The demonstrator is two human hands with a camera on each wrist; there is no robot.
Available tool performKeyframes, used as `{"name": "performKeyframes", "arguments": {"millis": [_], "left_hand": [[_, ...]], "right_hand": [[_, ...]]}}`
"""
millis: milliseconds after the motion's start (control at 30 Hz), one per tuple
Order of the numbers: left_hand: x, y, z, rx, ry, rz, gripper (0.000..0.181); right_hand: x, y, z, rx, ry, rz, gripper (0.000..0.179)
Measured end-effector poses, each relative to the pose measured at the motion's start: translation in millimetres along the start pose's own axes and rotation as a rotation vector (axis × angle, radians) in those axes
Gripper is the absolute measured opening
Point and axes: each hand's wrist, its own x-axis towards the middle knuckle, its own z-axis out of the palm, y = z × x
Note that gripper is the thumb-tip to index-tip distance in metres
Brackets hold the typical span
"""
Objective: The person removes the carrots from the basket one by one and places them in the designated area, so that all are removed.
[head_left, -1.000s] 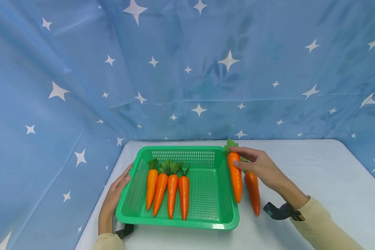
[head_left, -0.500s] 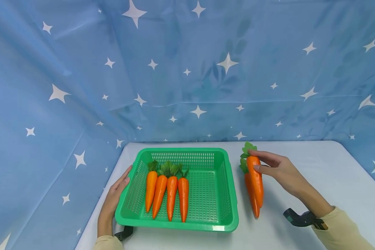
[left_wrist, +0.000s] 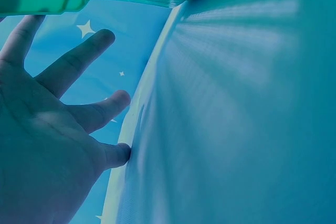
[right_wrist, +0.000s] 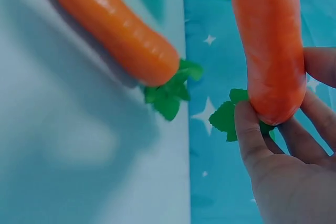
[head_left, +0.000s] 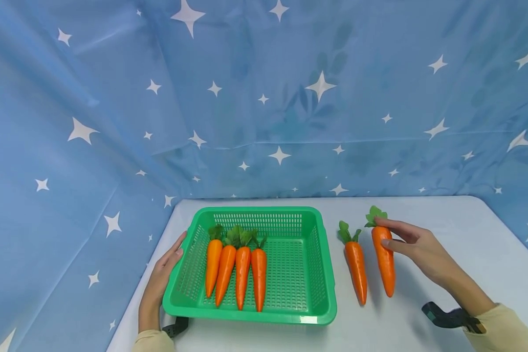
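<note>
My right hand (head_left: pixel 422 249) pinches an orange carrot (head_left: pixel 385 264) between thumb and fingers, close below its green leafy top. Its tip points down and it hangs over the white table, a shadow beside it. In the right wrist view, fingers and thumb lie on both sides of the carrot's thick end (right_wrist: pixel 273 51). Another carrot (head_left: pixel 356 274) lies on the table between this hand and the green basket (head_left: pixel 246 316). At the basket's left side, my left hand (head_left: pixel 160 274) rests with straight fingers against the rim; the left wrist view shows them spread.
Several carrots (head_left: pixel 243 274) lie side by side in the left half of the basket, leaves toward the back. The white table (head_left: pixel 440 215) ends at a blue curtain (head_left: pixel 264 117) with white stars, behind and to the left.
My right hand has carried its carrot rightward from the basket's right rim, past the carrot lying on the table. The left hand and the basket have stayed in place.
</note>
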Motion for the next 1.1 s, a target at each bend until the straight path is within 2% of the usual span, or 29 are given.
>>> {"name": "performKeyframes", "arguments": {"millis": [167, 433, 800, 1100], "left_hand": [[0.0, -0.5, -0.9, -0.01, 0.006, 0.002, 0.055], [0.1, -3.0, -1.5, -0.007, 0.005, 0.019, 0.053], [1.6, -2.0, 1.3, -0.017, 0.006, 0.005, 0.054], [1.8, -3.0, 0.2, -0.028, 0.013, -0.002, 0.054]], "right_hand": [[1.1, 10.5, 0.7, -0.011, -0.003, 0.049, 0.054], [4.6, 28.2, 10.7, 0.048, -0.017, 0.113, 0.054], [7.7, 41.1, 21.7, 0.055, -0.047, 0.107, 0.053], [9.9, 45.6, 28.5, -0.053, -0.045, 0.091, 0.051]]}}
